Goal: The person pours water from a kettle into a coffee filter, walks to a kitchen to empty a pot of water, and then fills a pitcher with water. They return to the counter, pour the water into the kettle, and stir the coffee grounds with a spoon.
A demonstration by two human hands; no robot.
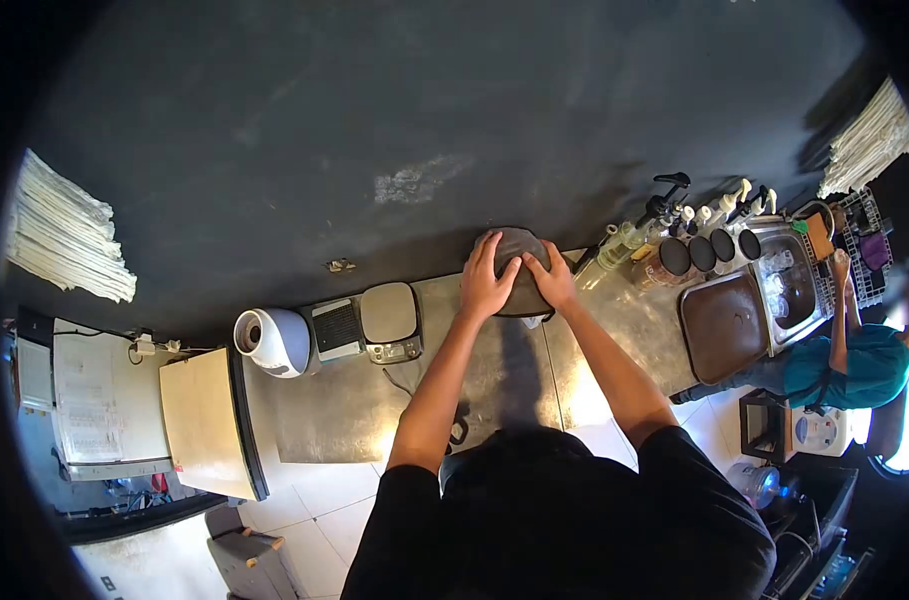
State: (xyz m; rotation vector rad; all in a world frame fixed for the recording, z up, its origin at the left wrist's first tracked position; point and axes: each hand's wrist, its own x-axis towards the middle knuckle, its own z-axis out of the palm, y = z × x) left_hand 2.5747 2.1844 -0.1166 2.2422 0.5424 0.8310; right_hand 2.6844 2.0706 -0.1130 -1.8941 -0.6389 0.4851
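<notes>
Both of my hands rest on a dark, rounded object (522, 296) at the back of the metal counter, against the black wall. My left hand (486, 280) grips its left side, fingers reaching over the top. On the right side my right hand (552, 278) mirrors it, with the thumbs close together over the middle. A bit of something white shows under the object's near edge. What kind of thing it is, I cannot tell.
Left along the counter (344, 420) stand a digital scale (389, 312), a black-grated tray (337, 330) and a white rounded appliance (274, 342). To the right are pump bottles, dark-lidded jars (674, 257), a brown tray (724, 325) and a sink (799, 290), where a person in teal (839, 370) stands.
</notes>
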